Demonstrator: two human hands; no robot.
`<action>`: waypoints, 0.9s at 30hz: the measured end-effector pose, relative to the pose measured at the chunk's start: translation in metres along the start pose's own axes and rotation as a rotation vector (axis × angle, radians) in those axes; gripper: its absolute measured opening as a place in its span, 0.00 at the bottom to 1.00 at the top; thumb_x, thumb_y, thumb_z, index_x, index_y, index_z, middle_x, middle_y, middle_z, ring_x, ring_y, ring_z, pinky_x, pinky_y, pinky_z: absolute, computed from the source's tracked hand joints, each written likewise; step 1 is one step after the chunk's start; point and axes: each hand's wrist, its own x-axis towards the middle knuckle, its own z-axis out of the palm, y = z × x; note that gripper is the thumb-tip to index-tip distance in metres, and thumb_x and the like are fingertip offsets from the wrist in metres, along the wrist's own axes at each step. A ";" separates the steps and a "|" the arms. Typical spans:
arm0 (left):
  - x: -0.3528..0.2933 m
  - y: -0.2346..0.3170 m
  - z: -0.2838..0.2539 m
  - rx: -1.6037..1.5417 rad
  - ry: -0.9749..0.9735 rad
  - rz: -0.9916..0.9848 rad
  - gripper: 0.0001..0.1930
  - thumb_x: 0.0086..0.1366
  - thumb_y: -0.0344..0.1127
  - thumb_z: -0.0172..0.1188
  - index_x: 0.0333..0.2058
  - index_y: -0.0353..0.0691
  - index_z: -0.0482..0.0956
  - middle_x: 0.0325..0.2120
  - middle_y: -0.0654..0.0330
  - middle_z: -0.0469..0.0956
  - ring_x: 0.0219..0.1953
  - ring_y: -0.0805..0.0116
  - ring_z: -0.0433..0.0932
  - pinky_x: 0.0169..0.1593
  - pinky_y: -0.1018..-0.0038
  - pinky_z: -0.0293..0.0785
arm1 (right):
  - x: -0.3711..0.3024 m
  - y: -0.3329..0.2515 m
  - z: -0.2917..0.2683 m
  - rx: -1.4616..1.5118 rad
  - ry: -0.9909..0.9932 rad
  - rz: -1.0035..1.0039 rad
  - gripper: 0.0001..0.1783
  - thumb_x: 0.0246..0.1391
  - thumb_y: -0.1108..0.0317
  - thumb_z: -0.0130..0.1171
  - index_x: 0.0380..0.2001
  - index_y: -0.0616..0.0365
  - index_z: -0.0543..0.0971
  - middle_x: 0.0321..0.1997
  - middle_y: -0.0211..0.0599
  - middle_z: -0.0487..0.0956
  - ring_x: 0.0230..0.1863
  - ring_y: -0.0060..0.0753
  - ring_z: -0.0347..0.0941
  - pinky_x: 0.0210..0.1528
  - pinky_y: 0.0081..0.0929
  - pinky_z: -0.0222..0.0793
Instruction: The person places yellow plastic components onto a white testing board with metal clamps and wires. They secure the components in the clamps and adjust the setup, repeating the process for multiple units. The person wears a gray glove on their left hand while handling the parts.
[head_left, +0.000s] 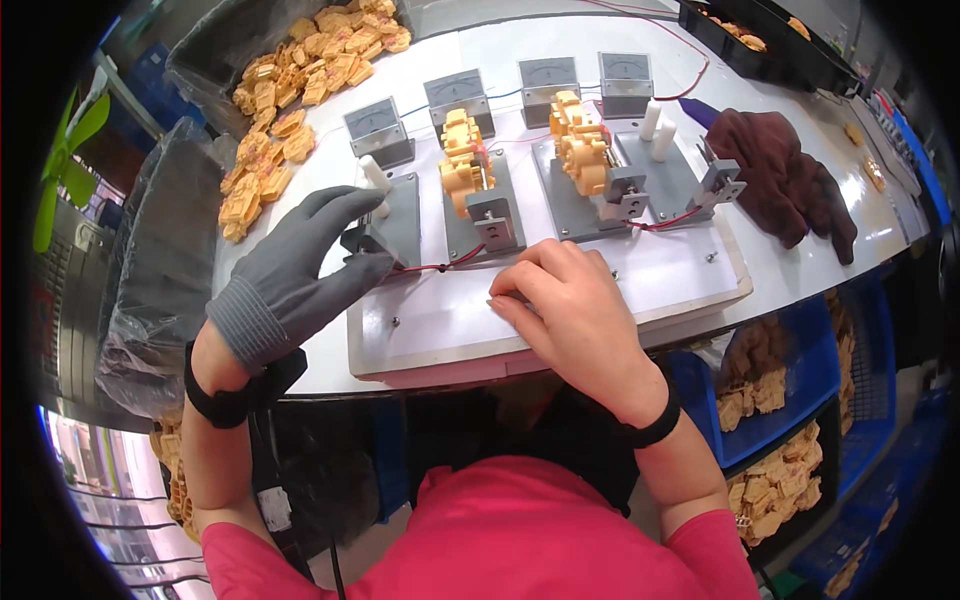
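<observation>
My left hand (290, 265), in a grey knitted glove, reaches to the leftmost grey test fixture (403, 215). Its thumb and fingers are spread apart at the fixture's near left side, with no part seen between them. On the white board (440, 345) rests my bare right hand (575, 305), its fingers curled inward and nothing visible in them. One yellow plastic gear housing (463, 165) sits upright in the second fixture (480, 225). Another yellow gear housing (580, 145) stands in the third fixture (575, 215). The rightmost fixture (680, 180) carries white pegs and no housing.
Several grey analog meters (455, 100) stand behind the fixtures, joined by thin wires. Yellow housings (310, 55) pile up at the far left beside a plastic-lined bin (160, 270). A dark brown cloth (775, 170) lies right. Blue crates (780, 375) hold more housings below.
</observation>
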 end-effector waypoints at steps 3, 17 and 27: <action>-0.004 -0.004 0.003 0.026 0.001 -0.005 0.26 0.67 0.41 0.64 0.60 0.39 0.73 0.49 0.51 0.78 0.50 0.56 0.80 0.54 0.68 0.74 | 0.001 -0.001 -0.001 -0.011 -0.015 0.004 0.05 0.53 0.68 0.68 0.33 0.53 0.81 0.35 0.32 0.76 0.40 0.39 0.74 0.44 0.36 0.65; -0.011 -0.014 0.004 -0.008 -0.024 -0.030 0.23 0.69 0.37 0.62 0.61 0.41 0.74 0.46 0.51 0.82 0.48 0.57 0.81 0.52 0.66 0.76 | 0.002 -0.005 -0.001 -0.014 -0.059 0.017 0.05 0.53 0.69 0.67 0.33 0.55 0.82 0.36 0.34 0.77 0.41 0.42 0.73 0.46 0.37 0.66; -0.011 -0.018 0.009 -0.030 0.044 0.026 0.20 0.70 0.40 0.59 0.58 0.43 0.76 0.43 0.49 0.83 0.46 0.48 0.81 0.50 0.63 0.76 | 0.004 -0.004 0.000 -0.060 -0.024 -0.033 0.04 0.53 0.68 0.68 0.32 0.53 0.82 0.35 0.31 0.76 0.39 0.39 0.73 0.43 0.35 0.65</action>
